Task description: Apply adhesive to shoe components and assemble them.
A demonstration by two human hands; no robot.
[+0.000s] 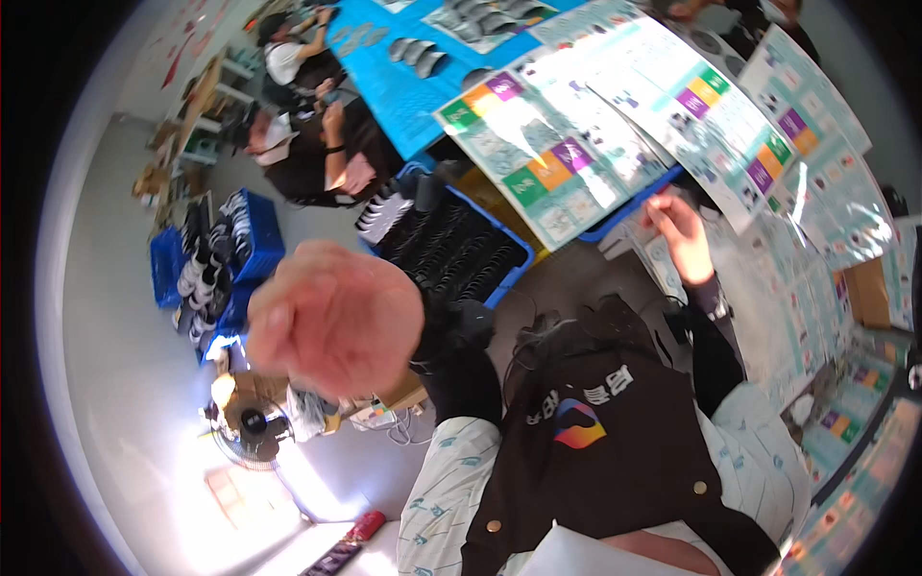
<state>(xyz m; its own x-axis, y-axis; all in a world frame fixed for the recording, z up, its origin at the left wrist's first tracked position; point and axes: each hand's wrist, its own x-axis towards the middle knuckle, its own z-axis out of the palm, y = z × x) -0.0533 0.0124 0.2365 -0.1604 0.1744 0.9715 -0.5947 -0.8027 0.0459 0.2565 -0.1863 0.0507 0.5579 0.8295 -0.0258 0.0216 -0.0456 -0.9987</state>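
Observation:
My left hand [336, 319] is raised close to the view, large and blurred. Its fingers are foreshortened and smeared, so their closure and anything in them cannot be made out. Lower and to the right, my right hand [680, 235] is loosely bent with fingers somewhat apart, and nothing shows in it. It is nearest the edge of the printed sheets [538, 125], which carry green, orange and purple blocks. Behind my left hand stands a blue crate [519, 257] filled with rows of dark curved pieces [451, 240].
A blue-covered table [379, 91] holds grey curved pieces [418, 56]. Two people [307, 154] sit at the upper left, another at the upper right. Blue bins [254, 235] of parts stand at left, above a fan [252, 422]. More printed sheets [816, 211] hang at right.

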